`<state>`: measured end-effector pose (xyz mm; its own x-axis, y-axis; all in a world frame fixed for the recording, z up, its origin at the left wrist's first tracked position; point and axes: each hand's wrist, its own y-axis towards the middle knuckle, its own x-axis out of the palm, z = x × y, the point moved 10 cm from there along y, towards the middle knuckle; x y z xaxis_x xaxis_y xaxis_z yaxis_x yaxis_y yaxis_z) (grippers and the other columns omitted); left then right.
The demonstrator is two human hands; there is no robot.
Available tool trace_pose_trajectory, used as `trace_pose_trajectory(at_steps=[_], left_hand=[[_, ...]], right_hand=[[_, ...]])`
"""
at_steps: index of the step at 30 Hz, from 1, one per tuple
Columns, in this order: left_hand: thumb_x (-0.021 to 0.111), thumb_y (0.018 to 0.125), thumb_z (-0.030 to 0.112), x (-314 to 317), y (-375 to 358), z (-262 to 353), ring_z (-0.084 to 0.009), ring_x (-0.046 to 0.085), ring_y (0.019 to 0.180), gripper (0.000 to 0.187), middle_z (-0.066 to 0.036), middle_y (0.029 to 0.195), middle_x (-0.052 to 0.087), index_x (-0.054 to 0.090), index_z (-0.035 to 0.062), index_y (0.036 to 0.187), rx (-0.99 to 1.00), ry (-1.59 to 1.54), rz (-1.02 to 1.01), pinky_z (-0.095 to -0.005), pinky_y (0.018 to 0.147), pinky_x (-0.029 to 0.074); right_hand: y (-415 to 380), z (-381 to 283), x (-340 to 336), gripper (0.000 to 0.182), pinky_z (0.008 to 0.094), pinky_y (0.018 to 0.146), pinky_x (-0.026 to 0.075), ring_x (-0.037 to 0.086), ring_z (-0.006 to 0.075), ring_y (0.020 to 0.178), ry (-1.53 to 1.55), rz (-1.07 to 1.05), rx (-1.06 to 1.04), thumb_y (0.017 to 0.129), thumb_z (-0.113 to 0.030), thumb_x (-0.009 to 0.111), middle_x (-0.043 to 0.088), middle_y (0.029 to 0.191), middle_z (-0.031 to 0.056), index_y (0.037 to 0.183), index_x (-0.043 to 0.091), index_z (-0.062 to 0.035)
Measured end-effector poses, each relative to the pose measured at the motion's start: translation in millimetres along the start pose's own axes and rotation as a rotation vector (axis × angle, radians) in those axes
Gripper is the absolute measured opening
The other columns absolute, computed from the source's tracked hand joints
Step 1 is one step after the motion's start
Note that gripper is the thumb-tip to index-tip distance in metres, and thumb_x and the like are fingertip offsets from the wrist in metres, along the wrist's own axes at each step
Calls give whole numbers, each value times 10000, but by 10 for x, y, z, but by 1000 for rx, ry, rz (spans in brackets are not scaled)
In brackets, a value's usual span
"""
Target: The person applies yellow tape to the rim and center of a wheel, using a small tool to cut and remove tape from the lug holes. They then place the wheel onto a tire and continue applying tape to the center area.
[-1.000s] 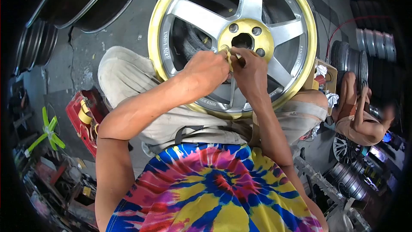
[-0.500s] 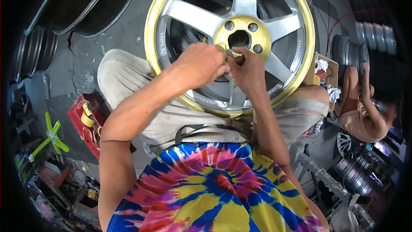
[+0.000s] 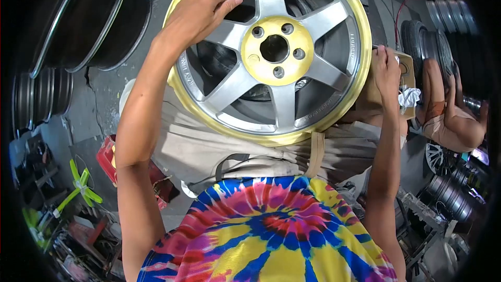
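A silver five-spoke alloy wheel [image 3: 284, 102] with yellow masking on its rim and hub [image 3: 276, 49] leans on my lap. My left hand [image 3: 195, 15] grips the wheel at its upper left, fingers curled over a spoke and the rim. My right hand [image 3: 387, 68] is off the wheel at its right edge, against a brown cardboard box [image 3: 408, 75]. Whether this hand holds anything is hidden.
Dark bare rims [image 3: 99, 21] stand at the upper left. A red toolbox [image 3: 107, 156] and a green plastic part [image 3: 81, 188] lie on the floor at left. Another person [image 3: 449, 117] crouches at right among more rims [image 3: 454, 193]. A white rag [image 3: 409, 96] sits in the box.
Both hands left the hub, where they were pinching yellow tape. The left went up to the rim's upper left, the right out to the box. The wheel now sits higher and tilted.
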<state>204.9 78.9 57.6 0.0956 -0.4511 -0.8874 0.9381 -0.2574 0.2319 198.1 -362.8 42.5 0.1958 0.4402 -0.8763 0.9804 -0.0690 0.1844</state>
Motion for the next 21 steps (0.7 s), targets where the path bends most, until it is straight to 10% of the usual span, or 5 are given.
trace_pose_trajectory(at_steps=[11,16,21], left_hand=[[407,1067,623,351,9,-92,-467,673,742,806,-255,701,677,730,-17,698,-86,150,-84,-520,749,546],[413,1079,608,250,-68,-88,-463,656,690,794,-254,666,663,754,-30,751,-103,131,42,-491,729,515],[411,1061,630,320,-334,-177,-508,663,742,838,-316,700,657,719,-56,691,-263,36,-95,-544,738,525]], right_hand=[[-836,630,585,447,388,772,494,574,246,757,345,-386,303,1136,-393,430,594,808,135,1093,602,17],[-497,530,440,466,476,864,497,656,461,937,194,-13,97,1093,-384,481,687,1012,306,1147,675,36],[257,268,409,440,516,863,492,645,509,1021,87,117,71,1084,-377,490,693,1036,313,1106,701,8]])
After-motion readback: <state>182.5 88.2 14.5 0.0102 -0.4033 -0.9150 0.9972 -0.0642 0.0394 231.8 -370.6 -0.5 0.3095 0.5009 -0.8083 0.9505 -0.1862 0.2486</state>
